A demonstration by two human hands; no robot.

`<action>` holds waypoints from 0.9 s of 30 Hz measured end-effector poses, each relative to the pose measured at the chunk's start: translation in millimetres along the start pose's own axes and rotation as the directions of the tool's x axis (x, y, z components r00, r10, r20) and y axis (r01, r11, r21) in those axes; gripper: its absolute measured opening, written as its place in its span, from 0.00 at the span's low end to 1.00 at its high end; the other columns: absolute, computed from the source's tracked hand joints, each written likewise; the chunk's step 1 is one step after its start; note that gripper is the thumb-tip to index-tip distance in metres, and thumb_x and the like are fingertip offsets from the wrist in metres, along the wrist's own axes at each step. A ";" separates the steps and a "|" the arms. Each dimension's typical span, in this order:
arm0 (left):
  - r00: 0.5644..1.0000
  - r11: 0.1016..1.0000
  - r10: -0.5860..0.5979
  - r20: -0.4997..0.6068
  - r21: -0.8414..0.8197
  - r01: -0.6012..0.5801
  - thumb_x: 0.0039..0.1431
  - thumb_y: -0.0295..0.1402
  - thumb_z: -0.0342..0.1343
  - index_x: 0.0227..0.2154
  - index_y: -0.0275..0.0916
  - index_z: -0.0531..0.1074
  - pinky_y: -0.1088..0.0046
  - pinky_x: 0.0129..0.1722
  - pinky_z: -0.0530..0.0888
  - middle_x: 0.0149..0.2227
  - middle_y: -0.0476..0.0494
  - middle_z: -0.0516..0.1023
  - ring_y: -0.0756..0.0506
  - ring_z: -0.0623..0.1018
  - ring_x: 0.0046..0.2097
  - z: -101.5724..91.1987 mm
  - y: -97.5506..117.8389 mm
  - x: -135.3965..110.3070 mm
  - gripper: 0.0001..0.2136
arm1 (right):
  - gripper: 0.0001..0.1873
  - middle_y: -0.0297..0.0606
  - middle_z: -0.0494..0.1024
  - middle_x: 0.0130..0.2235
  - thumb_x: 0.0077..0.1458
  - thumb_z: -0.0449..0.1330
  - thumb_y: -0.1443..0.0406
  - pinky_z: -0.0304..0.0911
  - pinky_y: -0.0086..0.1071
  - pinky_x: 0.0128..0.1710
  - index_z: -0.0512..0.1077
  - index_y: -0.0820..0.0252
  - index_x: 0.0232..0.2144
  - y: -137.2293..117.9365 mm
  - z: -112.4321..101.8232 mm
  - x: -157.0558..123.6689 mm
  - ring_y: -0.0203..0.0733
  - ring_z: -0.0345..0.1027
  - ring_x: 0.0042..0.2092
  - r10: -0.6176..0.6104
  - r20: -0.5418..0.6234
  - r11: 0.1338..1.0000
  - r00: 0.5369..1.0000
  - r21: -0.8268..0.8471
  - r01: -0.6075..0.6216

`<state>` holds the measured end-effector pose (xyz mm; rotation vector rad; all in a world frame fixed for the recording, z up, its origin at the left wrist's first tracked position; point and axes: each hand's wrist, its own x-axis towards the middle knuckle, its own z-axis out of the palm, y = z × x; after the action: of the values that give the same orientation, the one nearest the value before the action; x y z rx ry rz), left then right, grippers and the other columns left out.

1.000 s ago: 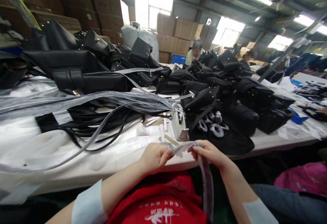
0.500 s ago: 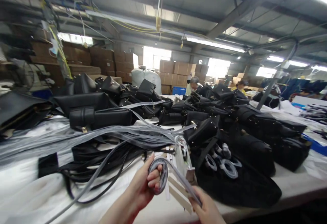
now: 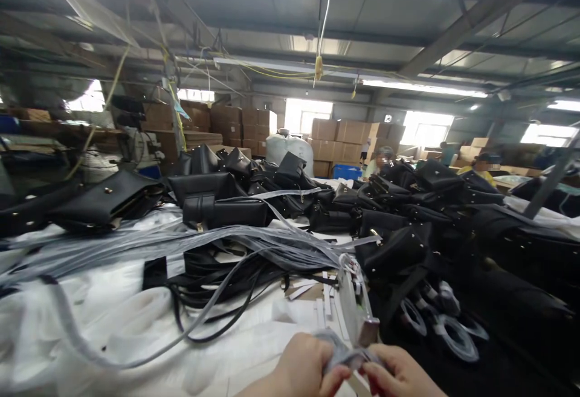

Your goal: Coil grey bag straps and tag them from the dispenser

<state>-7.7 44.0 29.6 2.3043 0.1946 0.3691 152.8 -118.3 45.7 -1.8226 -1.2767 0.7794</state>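
Observation:
My left hand (image 3: pixel 304 363) and my right hand (image 3: pixel 395 373) are close together at the bottom of the view. Both have their fingers closed on a grey, plastic-wrapped strap (image 3: pixel 334 348), bunched in a coil between them; my fingers hide part of it. Just beyond stands a narrow metal-edged stand, perhaps a tape dispenser (image 3: pixel 356 300). Further left lies a thick bundle of plastic-wrapped straps (image 3: pixel 181 245), with bare black straps (image 3: pixel 212 291) below it. One wrapped strap loops over the white covering at the left.
Black bags (image 3: pixel 224 211) are heaped along the far side of the table. Coiled clear-wrapped pieces (image 3: pixel 457 336) lie on black material at the right. White paper strips (image 3: pixel 326 300) lie by the stand. Two people sit behind the heap, before stacked cartons (image 3: pixel 347 138).
My view has swung left. My right hand has come up against my left, and the coil that was upright in my left hand is now gripped between both. The loose strap at the left has shifted.

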 end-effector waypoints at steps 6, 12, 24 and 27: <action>0.840 0.412 -0.323 0.436 -0.734 0.540 0.56 0.64 0.39 0.19 0.37 0.68 0.77 0.13 0.54 0.08 0.58 0.50 0.53 0.52 0.11 -19.1 12.8 7.2 0.33 | 0.23 0.40 0.76 0.35 0.62 0.49 0.49 0.60 0.34 0.42 0.75 0.58 0.37 6.4 9.0 0.6 0.45 0.68 0.39 -0.120 -0.189 0.962 0.975 -0.263 0.067; 0.919 -0.129 -0.192 0.345 -0.937 0.325 0.65 0.52 0.41 0.25 0.30 0.72 0.81 0.20 0.65 0.10 0.60 0.51 0.57 0.50 0.13 -48.8 17.1 26.3 0.29 | 0.36 0.26 0.59 0.17 0.62 0.38 0.41 0.52 0.29 0.24 0.71 0.64 0.40 3.8 71.9 4.4 0.34 0.53 0.20 0.010 -0.086 0.962 0.996 0.273 0.014; 0.954 0.034 -0.274 0.122 -0.990 0.137 0.53 0.46 0.63 0.34 0.32 0.75 0.78 0.31 0.71 0.19 0.54 0.66 0.54 0.68 0.22 -21.1 -2.2 15.9 0.19 | 0.22 0.30 0.66 0.20 0.64 0.50 0.52 0.52 0.26 0.21 0.74 0.62 0.37 -43.9 73.7 1.7 0.31 0.56 0.21 -0.090 -0.073 0.895 0.993 0.432 0.113; 0.917 0.066 -0.308 0.253 -0.956 0.286 0.54 0.50 0.59 0.26 0.32 0.74 0.80 0.20 0.64 0.12 0.59 0.56 0.57 0.56 0.15 -33.3 -9.7 1.8 0.21 | 0.11 0.35 0.72 0.28 0.62 0.55 0.60 0.63 0.31 0.31 0.74 0.60 0.38 -46.8 42.5 -8.8 0.36 0.65 0.29 -0.271 -0.512 0.959 0.815 -0.067 0.277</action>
<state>-17.0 73.9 44.7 0.8079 0.3073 0.1742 92.8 -106.7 63.9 -1.6325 -1.1276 0.1116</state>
